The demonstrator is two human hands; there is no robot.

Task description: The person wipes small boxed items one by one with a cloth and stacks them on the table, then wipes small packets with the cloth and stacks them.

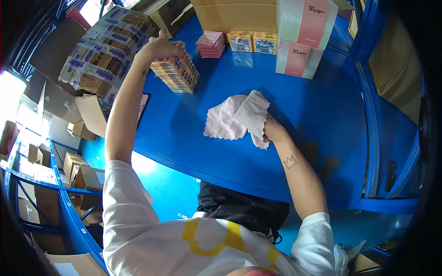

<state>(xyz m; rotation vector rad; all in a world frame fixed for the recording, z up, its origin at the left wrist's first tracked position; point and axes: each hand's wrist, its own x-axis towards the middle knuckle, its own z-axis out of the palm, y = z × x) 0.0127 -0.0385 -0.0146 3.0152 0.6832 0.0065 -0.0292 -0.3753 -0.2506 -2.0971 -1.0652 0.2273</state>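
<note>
A pale pink cloth with scalloped edges lies bunched and partly folded on the blue table. My right hand grips its right side, and the fingers are mostly hidden behind the cloth. Over at the far left, my left hand is closed round the top of a tall stack of small orange boxes. That stack stands on the table, leaning slightly; the boxes hide some of my fingertips.
Pink packets and yellow-blue small boxes sit at the back before a cardboard box. Two pink-and-white gift boxes are stacked at back right. A taped parcel borders the left; a blue frame edges the right.
</note>
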